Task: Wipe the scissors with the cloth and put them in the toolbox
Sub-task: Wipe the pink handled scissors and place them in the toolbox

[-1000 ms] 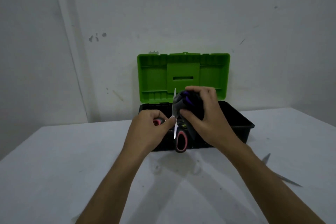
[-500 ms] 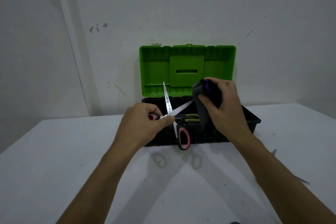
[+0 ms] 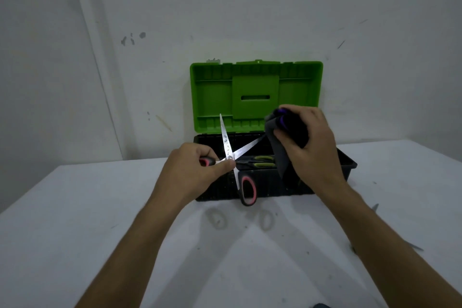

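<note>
Only one view here, the head cam looking down at our hands over a white table [image 3: 75, 232].

We've got the scissors [image 3: 231, 157] spread wide open in the air, right in front of the toolbox [image 3: 348, 165] and above the table's far edge. Our left hand [image 3: 193, 172] is clenched round one of the red-and-black handles, thumb pressed up near the pivot. The other handle loop hangs free below, overlapping the box's black front wall. One blade sticks up and a bit left, speckled with spots, crossing in front of the lid [image 3: 255, 95]. The other blade runs up and right, and its tip disappears into the cloth [image 3: 280, 147].

Our right hand [image 3: 312, 147] has the dark grey cloth bunched up in a tight grasp, with a bit of purple showing at the top of the wad. It's wrapped round that right blade's tip, and a flap of cloth hangs down over the box opening.

The toolbox sits at the far edge of the table against the wall, green lid standing upright and open. Inside the black tub we can make out a tool with yellow-green handles [image 3: 260, 160], just behind the pivot. Can't tell exactly what it is.
</note>
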Demonstrator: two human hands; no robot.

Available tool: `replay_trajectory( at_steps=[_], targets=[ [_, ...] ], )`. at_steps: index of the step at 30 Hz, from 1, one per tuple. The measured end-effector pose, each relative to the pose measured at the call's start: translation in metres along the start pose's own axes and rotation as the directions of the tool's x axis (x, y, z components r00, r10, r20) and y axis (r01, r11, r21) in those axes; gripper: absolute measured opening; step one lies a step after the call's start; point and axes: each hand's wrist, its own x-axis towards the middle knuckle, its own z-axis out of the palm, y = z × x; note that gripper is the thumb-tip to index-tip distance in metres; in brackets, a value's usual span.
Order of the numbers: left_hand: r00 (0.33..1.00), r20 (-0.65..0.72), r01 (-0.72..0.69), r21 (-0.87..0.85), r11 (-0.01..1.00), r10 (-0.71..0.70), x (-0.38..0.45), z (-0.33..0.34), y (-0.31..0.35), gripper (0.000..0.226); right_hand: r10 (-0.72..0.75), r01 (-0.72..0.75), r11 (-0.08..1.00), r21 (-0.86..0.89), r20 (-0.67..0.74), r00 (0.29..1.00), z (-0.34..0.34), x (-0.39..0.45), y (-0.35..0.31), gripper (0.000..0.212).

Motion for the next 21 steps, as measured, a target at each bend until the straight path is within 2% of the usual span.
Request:
replay_trajectory(
  at_steps=[2, 5, 6, 9, 12, 14, 15, 19, 21],
  targets=[
    [1.0, -0.007, 0.021, 0.004, 1.0, -0.021, 0.003, 0.003, -0.001, 0.034, -0.048, 0.046, 0.998, 0.05, 0.038, 0.998, 0.001, -0.002, -0.007, 0.043],
    [1.0, -0.015, 0.019, -0.072, 0.997, -0.02, 0.005, 0.001, 0.002, 0.029, -0.14, 0.116, 0.988, 0.107, 0.257, 0.956, 0.011, -0.006, -0.017, 0.056],
    [1.0, -0.015, 0.007, -0.091, 0.996, -0.008, 0.006, -0.001, 0.002, 0.028, -0.183, 0.16, 0.982, 0.099, 0.291, 0.939, 0.014, -0.006, -0.018, 0.057],
    [1.0, -0.009, -0.019, -0.115, 0.993, 0.018, 0.004, -0.009, 0.002, 0.029, -0.241, 0.239, 0.97, 0.04, 0.265, 0.934, 0.014, -0.005, -0.014, 0.053],
    [1.0, -0.008, -0.024, -0.111, 0.994, 0.023, 0.003, -0.01, 0.002, 0.029, -0.158, 0.167, 0.984, -0.055, 0.135, 0.978, 0.006, -0.001, -0.009, 0.051],
    [1.0, -0.013, -0.024, -0.119, 0.993, 0.022, 0.004, -0.007, 0.004, 0.029, -0.146, 0.149, 0.988, -0.05, 0.061, 0.987, -0.001, 0.002, -0.008, 0.048],
    [1.0, -0.018, -0.024, -0.119, 0.993, 0.022, 0.005, -0.006, 0.006, 0.029, -0.168, 0.171, 0.985, -0.027, 0.079, 0.983, -0.003, 0.003, -0.01, 0.047],
    [0.999, -0.024, -0.024, -0.099, 0.995, 0.022, 0.004, -0.006, 0.006, 0.028, -0.272, 0.269, 0.962, 0.057, 0.33, 0.904, 0.004, 0.0, -0.021, 0.051],
    [1.0, -0.02, -0.021, -0.12, 0.992, 0.019, 0.004, -0.011, 0.003, 0.028, -0.259, 0.269, 0.963, 0.015, 0.316, 0.913, 0.009, -0.001, -0.019, 0.054]
  ],
)
